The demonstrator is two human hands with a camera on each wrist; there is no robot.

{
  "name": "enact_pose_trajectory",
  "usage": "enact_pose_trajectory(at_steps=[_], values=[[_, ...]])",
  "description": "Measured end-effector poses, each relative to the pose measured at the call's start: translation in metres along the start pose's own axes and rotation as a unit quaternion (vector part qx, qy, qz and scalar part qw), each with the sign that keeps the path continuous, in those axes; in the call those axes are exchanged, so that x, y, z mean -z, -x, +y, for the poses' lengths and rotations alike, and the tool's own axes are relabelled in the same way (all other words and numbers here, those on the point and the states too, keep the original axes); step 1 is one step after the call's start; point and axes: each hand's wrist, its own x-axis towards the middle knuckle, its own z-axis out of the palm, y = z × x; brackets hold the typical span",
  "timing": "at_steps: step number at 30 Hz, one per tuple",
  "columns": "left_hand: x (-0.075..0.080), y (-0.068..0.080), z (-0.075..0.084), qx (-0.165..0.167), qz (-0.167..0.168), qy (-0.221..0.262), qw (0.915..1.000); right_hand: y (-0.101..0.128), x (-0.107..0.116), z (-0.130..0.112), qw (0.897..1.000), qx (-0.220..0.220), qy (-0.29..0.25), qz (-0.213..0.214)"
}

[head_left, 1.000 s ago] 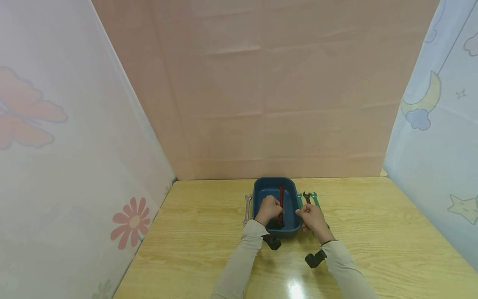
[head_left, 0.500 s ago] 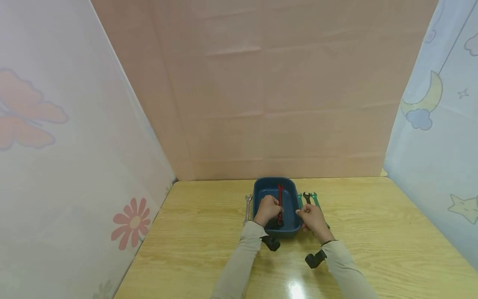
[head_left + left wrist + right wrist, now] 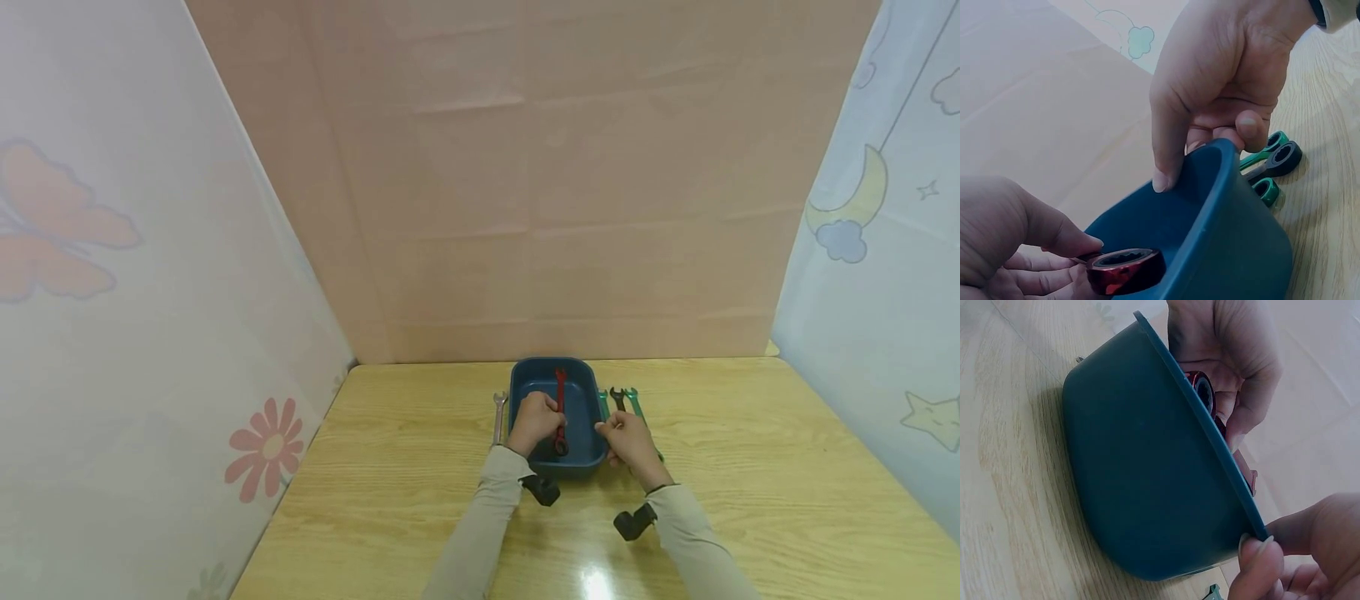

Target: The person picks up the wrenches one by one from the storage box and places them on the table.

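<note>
A dark blue tray [image 3: 581, 459] [image 3: 1229, 231] [image 3: 1129, 462] stands on the wooden table [image 3: 750, 467]. My left hand [image 3: 536, 421] [image 3: 1016, 250] is inside it and pinches a red wrench [image 3: 559, 408] [image 3: 1125, 270] [image 3: 1200, 387], which lies lengthwise over the tray. My right hand [image 3: 626, 437] [image 3: 1222, 81] grips the tray's right rim, thumb inside, fingers outside. Two green wrenches [image 3: 634, 402] [image 3: 1269, 190] and a black wrench [image 3: 617, 398] [image 3: 1279, 161] lie on the table just right of the tray, partly under my right hand.
A silver wrench [image 3: 497, 417] lies on the table left of the tray. Pink and patterned screens wall the table in at the back, left and right. The table's front edge is near my forearms.
My left hand has drawn the red wrench slightly up and away from me over the tray. My right hand keeps its hold on the rim.
</note>
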Motion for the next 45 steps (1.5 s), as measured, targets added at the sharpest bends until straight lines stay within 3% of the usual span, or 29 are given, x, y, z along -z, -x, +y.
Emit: enact_pose_trajectory(at_steps=[10, 20, 45], values=[[0.003, 0.002, -0.007, -0.001, 0.008, 0.015, 0.9999, -0.001, -0.001, 0.004, 1.000, 0.012, 0.013, 0.007], [0.006, 0.005, -0.009, -0.030, 0.025, 0.007, 0.9992, -0.002, -0.002, 0.004, 1.000, 0.013, 0.013, 0.008], [0.021, 0.010, -0.012, -0.043, 0.025, 0.010, 0.9987, -0.003, 0.000, 0.002, 1.000, 0.013, 0.024, 0.010]])
